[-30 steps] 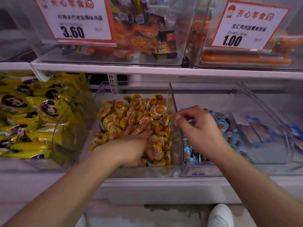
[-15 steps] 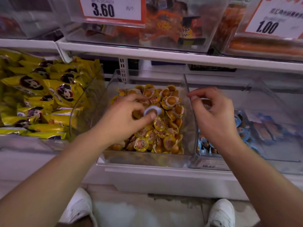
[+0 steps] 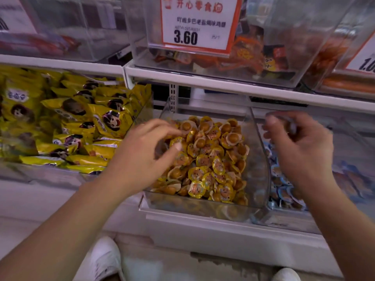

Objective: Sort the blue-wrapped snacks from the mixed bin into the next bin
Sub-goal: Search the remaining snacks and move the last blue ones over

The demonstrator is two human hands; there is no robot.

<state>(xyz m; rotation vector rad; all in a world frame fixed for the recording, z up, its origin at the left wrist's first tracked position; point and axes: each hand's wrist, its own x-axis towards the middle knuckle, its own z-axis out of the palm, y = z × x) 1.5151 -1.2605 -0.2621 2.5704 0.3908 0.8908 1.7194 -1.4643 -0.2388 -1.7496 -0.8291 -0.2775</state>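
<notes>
The mixed bin (image 3: 198,209), a clear plastic tub on the lower shelf, is full of small yellow-wrapped round snacks (image 3: 211,161). My left hand (image 3: 146,159) hovers over its left side with fingers spread and holds nothing. The neighbouring bin (image 3: 261,179) to the right holds blue-wrapped snacks (image 3: 284,191). Above that bin my right hand (image 3: 300,151) has its fingers curled, and a blurred pale blue-wrapped snack (image 3: 291,124) shows between its fingertips. I see no blue wrapper on top of the yellow pile.
A bin of large yellow snack bags (image 3: 77,126) stands to the left. The upper shelf (image 3: 223,82) carries clear bins with orange packets and a 3.60 price sign (image 3: 198,25). White shoes (image 3: 105,260) stand on the floor below.
The left hand had lifted a blue-wrapped snack from the pile; it is now empty and back over the pile. The right hand has moved back over the neighbouring bin. The camera shifted left.
</notes>
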